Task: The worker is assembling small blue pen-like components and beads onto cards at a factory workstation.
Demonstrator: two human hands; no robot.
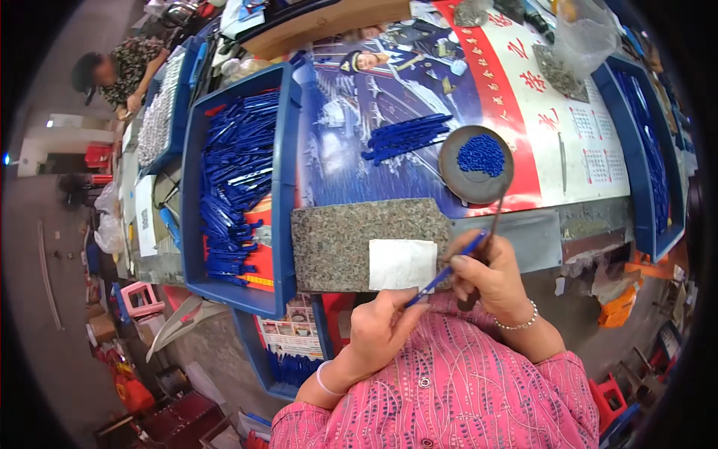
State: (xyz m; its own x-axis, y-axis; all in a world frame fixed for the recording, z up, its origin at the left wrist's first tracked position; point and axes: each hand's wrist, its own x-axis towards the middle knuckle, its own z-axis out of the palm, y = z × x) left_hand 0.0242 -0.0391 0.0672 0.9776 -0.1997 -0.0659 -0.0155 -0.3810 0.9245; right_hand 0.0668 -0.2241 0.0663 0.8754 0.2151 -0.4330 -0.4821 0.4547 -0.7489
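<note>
Blue stick (437, 280) slants across gap between hands; left hand (378, 323) fingers clamped on lower end, right hand (495, 275) fingers pinching upper part.

A workbench (596, 222) with a poster (336, 172), stone slab (333, 247), round dish (479, 191), slim blue pieces (407, 138) and blue tray (283, 187) on top.

One slab (333, 247) is counted. On it, one paper (404, 264) is laid. Beyond it, one heap of rods (407, 138) and one bowl (475, 190) are placed; the heaped rods and the beads (481, 155) cannot be counted. Four blue trays are positioned: one just left (286, 187), one farther left, one near left, one far right. At its near right corner, one rod (440, 280) and one tool (497, 215) are held.
</note>
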